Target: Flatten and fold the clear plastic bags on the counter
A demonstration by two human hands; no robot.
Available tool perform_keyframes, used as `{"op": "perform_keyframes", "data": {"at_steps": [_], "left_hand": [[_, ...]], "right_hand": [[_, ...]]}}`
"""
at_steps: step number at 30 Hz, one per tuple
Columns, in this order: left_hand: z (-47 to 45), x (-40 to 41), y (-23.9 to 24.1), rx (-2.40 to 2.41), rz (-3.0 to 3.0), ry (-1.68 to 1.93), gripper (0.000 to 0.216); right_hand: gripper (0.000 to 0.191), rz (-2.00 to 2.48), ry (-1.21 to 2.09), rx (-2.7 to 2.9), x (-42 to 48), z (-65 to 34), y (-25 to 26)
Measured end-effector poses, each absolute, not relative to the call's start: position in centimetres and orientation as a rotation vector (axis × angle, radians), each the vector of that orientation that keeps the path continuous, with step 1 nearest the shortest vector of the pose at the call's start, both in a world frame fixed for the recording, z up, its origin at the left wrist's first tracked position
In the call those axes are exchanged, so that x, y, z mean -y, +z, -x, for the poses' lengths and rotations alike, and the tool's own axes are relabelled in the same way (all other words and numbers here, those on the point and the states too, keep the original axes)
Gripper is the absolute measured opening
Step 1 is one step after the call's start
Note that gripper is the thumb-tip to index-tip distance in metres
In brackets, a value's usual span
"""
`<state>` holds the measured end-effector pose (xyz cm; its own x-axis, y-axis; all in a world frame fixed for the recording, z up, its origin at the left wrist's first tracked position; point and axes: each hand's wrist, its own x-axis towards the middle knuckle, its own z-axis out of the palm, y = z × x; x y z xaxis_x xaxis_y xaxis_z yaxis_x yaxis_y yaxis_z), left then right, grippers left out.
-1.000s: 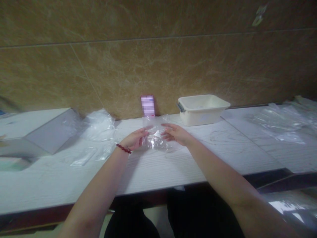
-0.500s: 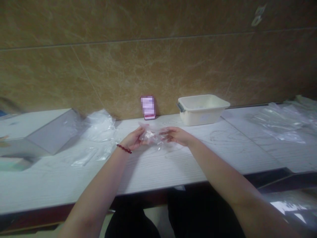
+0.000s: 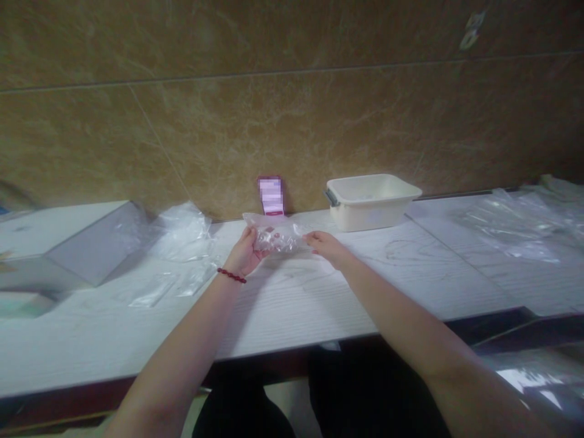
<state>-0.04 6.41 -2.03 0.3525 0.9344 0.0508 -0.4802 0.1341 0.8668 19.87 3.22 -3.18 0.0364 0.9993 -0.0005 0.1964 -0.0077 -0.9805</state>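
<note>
A small clear plastic bag [image 3: 275, 236] is stretched between both my hands, lifted a little above the white table [image 3: 283, 304]. My left hand [image 3: 245, 252], with a red bead bracelet on its wrist, pinches the bag's left edge. My right hand [image 3: 325, 246] grips the bag's right edge. Something small and pale lies inside the bag; I cannot make out what it is.
A cream plastic tub [image 3: 370, 201] stands against the wall to the right. A pink card [image 3: 271, 196] leans on the wall behind the bag. Crumpled clear bags [image 3: 185, 230] and a grey box [image 3: 77, 243] lie left; more plastic sheets [image 3: 511, 225] cover the right.
The bag was crumpled low between my hands; both hands have risen and moved apart, pulling it out flat and lifting it toward the wall.
</note>
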Motion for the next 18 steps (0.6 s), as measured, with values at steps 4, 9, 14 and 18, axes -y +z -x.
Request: {"op": "perform_keyframes", "data": {"at_steps": [4,9,14,18], "left_hand": [[-0.14,-6.29,-2.08,-0.595,-0.937,1.110,0.015],[-0.45,-6.24,-2.23,-0.612,-0.950,1.089,0.013],[-0.50,-6.34,-2.60,-0.650,-1.010,1.085,0.014],[-0.49,-6.38,-2.84,-0.635,-1.037,1.059,0.016]], "right_hand": [[0.032,1.410,1.043,1.437,-3.02,-19.39,-3.69],[0.034,1.438,0.996,1.473,-3.19,-19.24,-4.21],[0.029,1.458,0.833,1.478,-3.15,-19.39,-3.92],[0.024,1.407,0.829,1.420,-3.19,-19.58,-3.78]]}}
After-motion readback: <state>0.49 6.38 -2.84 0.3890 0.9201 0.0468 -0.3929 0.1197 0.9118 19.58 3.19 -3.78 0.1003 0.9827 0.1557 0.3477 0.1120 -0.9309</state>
